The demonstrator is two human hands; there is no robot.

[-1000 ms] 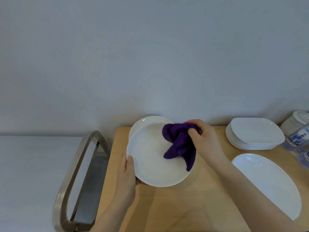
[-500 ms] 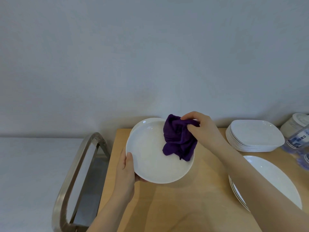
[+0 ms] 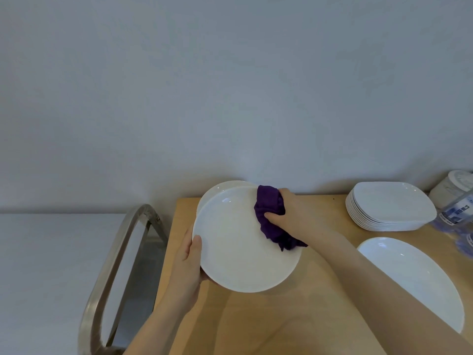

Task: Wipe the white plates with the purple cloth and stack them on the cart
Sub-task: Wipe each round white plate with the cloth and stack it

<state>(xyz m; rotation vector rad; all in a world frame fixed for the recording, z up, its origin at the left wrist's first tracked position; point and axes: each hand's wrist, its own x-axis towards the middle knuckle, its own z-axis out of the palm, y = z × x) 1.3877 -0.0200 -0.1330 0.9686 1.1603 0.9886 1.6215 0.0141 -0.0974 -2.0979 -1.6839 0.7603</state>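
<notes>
My left hand (image 3: pixel 190 265) grips the left rim of a round white plate (image 3: pixel 235 247), holding it tilted above the wooden cart top (image 3: pixel 294 319). My right hand (image 3: pixel 297 217) is closed on the bunched purple cloth (image 3: pixel 271 213) and presses it against the plate's upper right part. Behind the held plate, the rim of another round white plate (image 3: pixel 220 187) shows at the cart's far edge.
A stack of several squarish white plates (image 3: pixel 391 206) sits at the back right. A large oval white plate (image 3: pixel 414 278) lies at the right front. A white jar (image 3: pixel 453 185) and a clear bottle (image 3: pixel 458 213) stand at the far right. The cart's metal handle (image 3: pixel 112 265) curves at the left.
The cloth and my right hand have slid over the plate's upper right, from the top rim down toward its right side. The plate has tipped slightly, revealing the plate behind it again.
</notes>
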